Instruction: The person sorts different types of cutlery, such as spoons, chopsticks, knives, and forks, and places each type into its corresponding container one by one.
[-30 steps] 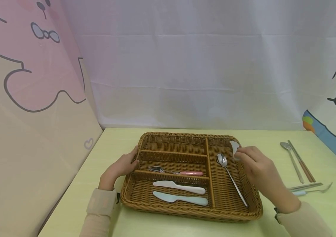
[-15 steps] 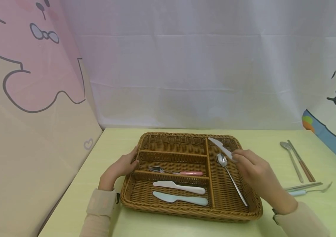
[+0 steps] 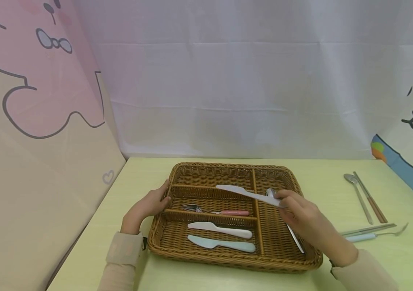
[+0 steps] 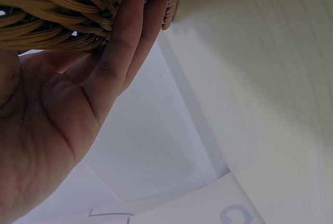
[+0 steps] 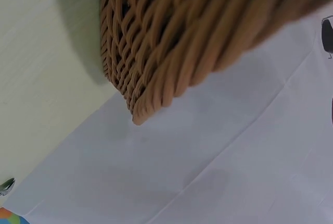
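Observation:
My right hand (image 3: 306, 218) pinches a white table knife (image 3: 244, 192) by its handle end. The knife is over the divider of the brown wicker cutlery basket (image 3: 235, 264), its blade pointing left. A metal spoon (image 3: 295, 239) lies in the right compartment, partly hidden by that hand. At the basket's left side my left hand (image 3: 151, 203) grips the rim; in the left wrist view its fingers (image 4: 117, 52) press on the outer weave. A pink-handled fork (image 3: 233, 213) lies in the middle-left compartment. Below it, a white knife (image 3: 219, 230) and a pale green knife (image 3: 221, 244) lie side by side.
Right of the basket, a spoon (image 3: 361, 202) and wooden-ended chopsticks (image 3: 371, 200) lie on the pale table (image 3: 337, 173). Metal chopsticks (image 3: 377, 229) and a blue-handled fork (image 3: 363, 237) lie nearer. White curtain (image 3: 246, 101) closes off the back.
The knife in my right hand has swung from pointing away near the basket's right rim to pointing left over the divider. That hand has moved left. My left hand stays at the rim.

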The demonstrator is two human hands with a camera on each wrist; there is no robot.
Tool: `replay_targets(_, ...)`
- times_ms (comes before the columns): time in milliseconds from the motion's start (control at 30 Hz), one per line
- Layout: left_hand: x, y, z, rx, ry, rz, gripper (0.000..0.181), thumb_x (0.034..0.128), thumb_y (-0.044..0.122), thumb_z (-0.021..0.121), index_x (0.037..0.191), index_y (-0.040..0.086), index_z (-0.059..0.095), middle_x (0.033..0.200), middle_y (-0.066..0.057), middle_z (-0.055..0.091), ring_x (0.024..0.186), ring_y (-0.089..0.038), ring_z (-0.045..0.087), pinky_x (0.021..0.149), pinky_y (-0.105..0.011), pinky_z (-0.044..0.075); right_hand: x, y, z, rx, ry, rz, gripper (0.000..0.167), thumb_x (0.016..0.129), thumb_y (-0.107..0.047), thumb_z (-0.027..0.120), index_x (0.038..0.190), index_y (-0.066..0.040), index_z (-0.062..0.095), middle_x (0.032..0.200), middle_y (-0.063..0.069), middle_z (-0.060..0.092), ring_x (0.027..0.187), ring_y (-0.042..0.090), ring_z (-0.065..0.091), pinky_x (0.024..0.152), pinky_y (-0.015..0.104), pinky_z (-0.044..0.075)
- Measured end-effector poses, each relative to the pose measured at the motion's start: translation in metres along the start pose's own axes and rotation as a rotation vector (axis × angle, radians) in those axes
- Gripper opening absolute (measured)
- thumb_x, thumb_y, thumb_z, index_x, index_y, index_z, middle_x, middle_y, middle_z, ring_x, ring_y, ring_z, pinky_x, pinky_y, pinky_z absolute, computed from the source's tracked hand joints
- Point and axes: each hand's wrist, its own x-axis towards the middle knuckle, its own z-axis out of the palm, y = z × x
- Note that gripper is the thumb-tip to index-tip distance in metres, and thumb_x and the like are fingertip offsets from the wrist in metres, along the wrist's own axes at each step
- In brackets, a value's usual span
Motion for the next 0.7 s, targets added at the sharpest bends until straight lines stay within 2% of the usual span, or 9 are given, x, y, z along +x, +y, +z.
replay_targets(167, 0.001, -0.002, 0.001, -0.014, -0.002, -0.003, 0.065, 0.0968, 0.013, 0.041, 0.147, 0.000, 0.001, 0.048, 0.002, 0.034, 0.039, -0.010, 0.025, 0.044, -0.026, 0.032, -0.001, -0.007, 0.005, 0.048, -0.061, 0.012, 0.034, 0.098, -0.024, 0.036, 0.077, -0.003, 0.052, 0.094, 0.010, 0.061, 0.078, 0.023, 0.065, 0.067, 0.017, 0.050)
replay_targets(300, 0.001, -0.002, 0.001, -0.019, -0.006, -0.006, 0.065, 0.0970, 0.014, 0.041, 0.147, 0.001, 0.001, 0.049, 0.002, 0.035, 0.039, -0.010, 0.025, 0.045, -0.026, 0.032, -0.002, -0.011, 0.010, 0.084, -0.071, -0.012, 0.033, 0.099, -0.023, 0.036, 0.077, -0.005, 0.053, 0.095, 0.009, 0.062, 0.075, 0.019, 0.065, 0.066, 0.013, 0.048)
replay_targets(500, 0.002, -0.002, 0.001, -0.012, -0.006, -0.002, 0.065, 0.0970, 0.014, 0.041, 0.147, 0.000, 0.001, 0.049, 0.002, 0.036, 0.039, -0.010, 0.026, 0.046, -0.027, 0.033, -0.005, -0.017, 0.015, 0.133, -0.147, -0.012, 0.030, 0.098, -0.019, 0.036, 0.081, -0.004, 0.057, 0.096, 0.007, 0.064, 0.080, 0.018, 0.065, 0.071, 0.013, 0.049)
replay_targets(700, 0.002, -0.003, 0.002, -0.011, -0.007, -0.011, 0.065, 0.0971, 0.015, 0.041, 0.147, 0.001, 0.001, 0.049, 0.002, 0.036, 0.039, -0.010, 0.026, 0.045, -0.026, 0.032, -0.007, -0.023, 0.022, 0.159, -0.203, -0.022, 0.032, 0.099, -0.022, 0.036, 0.078, -0.005, 0.054, 0.092, 0.004, 0.065, 0.079, 0.014, 0.065, 0.071, 0.011, 0.048)
